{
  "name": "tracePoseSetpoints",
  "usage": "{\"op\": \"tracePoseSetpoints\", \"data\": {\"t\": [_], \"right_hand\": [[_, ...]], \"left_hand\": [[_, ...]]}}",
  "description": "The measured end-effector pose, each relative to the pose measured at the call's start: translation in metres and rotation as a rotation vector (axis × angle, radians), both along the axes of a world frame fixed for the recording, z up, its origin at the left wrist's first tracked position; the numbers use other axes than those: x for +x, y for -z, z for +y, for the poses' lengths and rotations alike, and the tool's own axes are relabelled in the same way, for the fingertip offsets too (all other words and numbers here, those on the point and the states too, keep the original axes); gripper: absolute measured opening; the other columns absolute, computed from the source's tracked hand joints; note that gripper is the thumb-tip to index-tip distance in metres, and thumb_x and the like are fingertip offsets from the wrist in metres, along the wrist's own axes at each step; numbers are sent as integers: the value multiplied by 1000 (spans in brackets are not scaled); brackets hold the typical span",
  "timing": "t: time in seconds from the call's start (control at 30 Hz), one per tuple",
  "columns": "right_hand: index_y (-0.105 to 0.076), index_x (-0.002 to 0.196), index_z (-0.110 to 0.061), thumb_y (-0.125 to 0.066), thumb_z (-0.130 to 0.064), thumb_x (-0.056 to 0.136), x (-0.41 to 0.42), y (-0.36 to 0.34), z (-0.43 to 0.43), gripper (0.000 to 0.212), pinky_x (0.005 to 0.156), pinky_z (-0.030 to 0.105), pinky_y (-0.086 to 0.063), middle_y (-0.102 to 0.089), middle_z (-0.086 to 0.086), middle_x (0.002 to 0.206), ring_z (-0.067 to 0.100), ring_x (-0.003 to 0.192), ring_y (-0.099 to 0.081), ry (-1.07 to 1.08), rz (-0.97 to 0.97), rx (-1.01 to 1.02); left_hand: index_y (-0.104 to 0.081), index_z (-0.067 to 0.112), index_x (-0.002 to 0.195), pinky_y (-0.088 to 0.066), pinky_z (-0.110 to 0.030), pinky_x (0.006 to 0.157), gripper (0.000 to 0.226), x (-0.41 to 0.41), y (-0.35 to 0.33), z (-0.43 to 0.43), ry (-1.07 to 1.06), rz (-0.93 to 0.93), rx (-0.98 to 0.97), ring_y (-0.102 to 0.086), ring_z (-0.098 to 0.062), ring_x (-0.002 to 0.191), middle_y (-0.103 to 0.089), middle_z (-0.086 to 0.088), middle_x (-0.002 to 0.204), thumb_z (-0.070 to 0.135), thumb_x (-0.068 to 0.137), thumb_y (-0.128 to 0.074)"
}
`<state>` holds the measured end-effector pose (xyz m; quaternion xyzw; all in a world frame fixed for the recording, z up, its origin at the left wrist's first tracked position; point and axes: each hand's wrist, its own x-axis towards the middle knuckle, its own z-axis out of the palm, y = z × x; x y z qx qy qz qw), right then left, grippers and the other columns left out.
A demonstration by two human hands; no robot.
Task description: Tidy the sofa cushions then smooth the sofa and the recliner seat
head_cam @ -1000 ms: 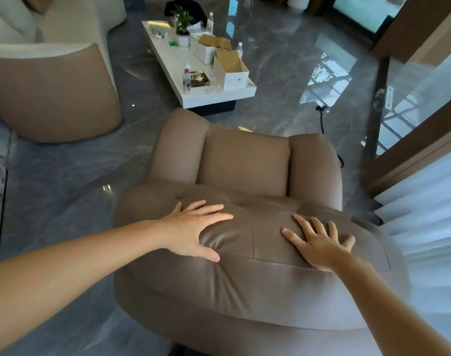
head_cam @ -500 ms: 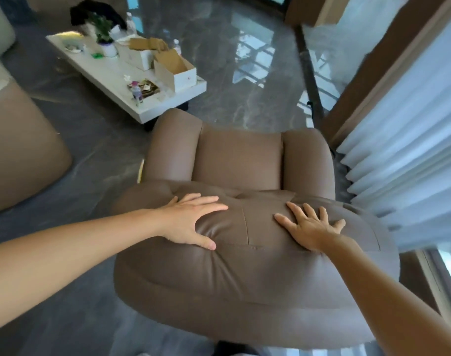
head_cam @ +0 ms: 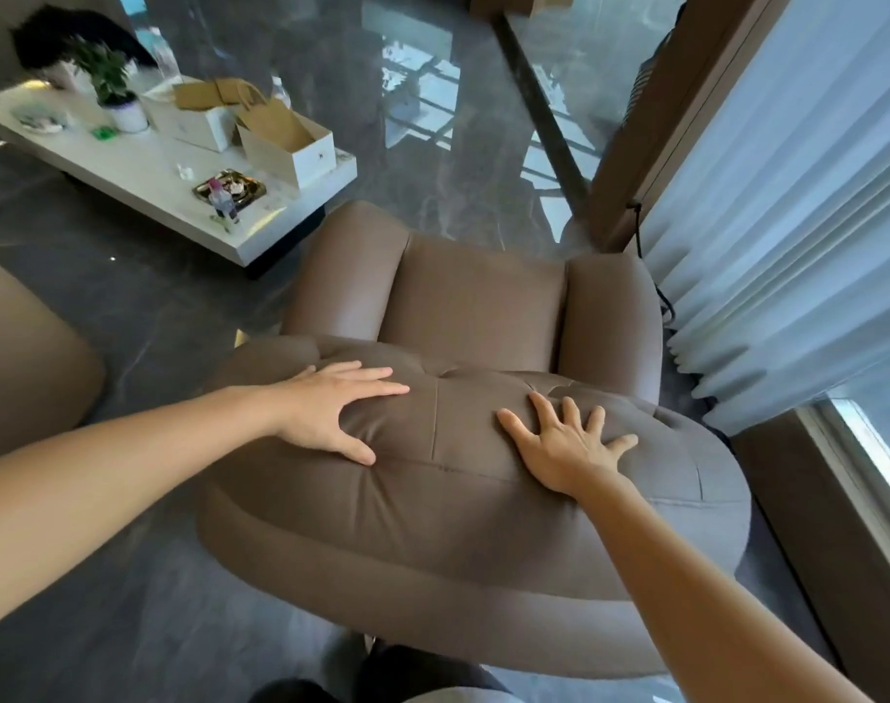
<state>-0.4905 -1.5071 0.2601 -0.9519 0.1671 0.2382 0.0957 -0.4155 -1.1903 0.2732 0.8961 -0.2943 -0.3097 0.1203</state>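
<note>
View swung right; hands (head_cam: 326, 411) flat on recliner (head_cam: 448, 499).

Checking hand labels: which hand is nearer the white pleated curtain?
Right. The right hand lies flat on the brown padded recliner toward the white pleated curtain; the left hand presses its far side.

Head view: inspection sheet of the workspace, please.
Surface: recliner back cushion, brown, creased around both palms.
Job's things: recliner seat bare; sofa end at left.
Clutter: coffee table with open boxes, potted plant, bottle.
Grippers: left hand and right hand flat on cushion, fingers spread.
Cables: black cord by curtain.
Surroundings: glossy grey floor.
</note>
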Motion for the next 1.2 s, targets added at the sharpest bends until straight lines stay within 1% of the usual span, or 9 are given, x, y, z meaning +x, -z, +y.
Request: {"op": "tracePoseSetpoints", "data": {"t": [0.17,0.3,0.43,0.53,0.9,1.0,1.07,1.13,1.2], "right_hand": [[-15,151,-48,-3,-93,67,14,-3,43,96,102,78,9,-12,0,165,39,148,5,66,-13,25],[-28,146,-45,-7,-87,74,17,-6,69,86,103,78,5,-25,-1,160,38,148,-5,87,-99,65],[-30,146,-43,-9,-85,78,9,-7,95,83,109,64,-11,-32,0,157,31,143,-20,-2,-217,53],[-31,146,-40,-6,-83,80,0,-6,117,82,111,63,-14,-36,0,154,31,142,-23,-21,-285,7],[-27,149,-39,-5,-80,83,-7,-11,159,81,114,61,-13,-33,1,156,30,145,-20,26,-284,-36],[-32,148,-37,-17,-77,87,-3,-30,153,74,112,57,-24,-39,2,153,31,141,-30,20,-184,15],[-49,138,-29,-35,-66,94,8,-60,143,59,103,47,-38,-52,5,141,32,131,-44,-32,-69,22],[-57,132,-19,-45,-54,97,29,-99,127,51,90,41,-46,-59,7,133,33,119,-56,-36,144,66],[-47,142,-20,-48,-52,98,42,-138,111,54,84,44,-48,-59,9,138,34,112,-63,78,291,210]], "left_hand": [[-10,62,142,-2,-52,118,86,23,-5,40,-21,4,2,5,-13,147,-1,17,161,65,76,-64],[-12,58,145,2,-53,117,82,36,-7,64,-63,0,9,7,-14,147,-1,15,162,60,79,-61],[-7,58,146,2,-57,116,83,39,-6,77,-104,-83,27,8,-20,147,1,13,162,83,74,-39],[0,57,146,5,-60,114,96,33,-2,81,-62,-154,57,12,-24,147,7,13,162,97,63,-27],[1,48,150,0,-60,114,101,44,-13,102,22,-214,131,8,-28,147,6,6,163,95,65,-23],[-11,38,153,-15,-52,116,92,47,-36,96,89,-218,177,-9,-27,147,-8,4,163,85,77,-30],[-32,30,149,-29,-44,112,80,59,-61,84,160,-215,242,-30,-25,140,-32,1,157,76,84,-36],[-58,20,130,-42,-38,100,68,74,-98,58,211,-134,366,-53,-24,119,-56,-5,136,71,89,-38],[-69,13,105,-50,-38,87,65,84,-134,34,269,-168,433,-63,-25,95,-67,-8,107,68,90,-38]]}}
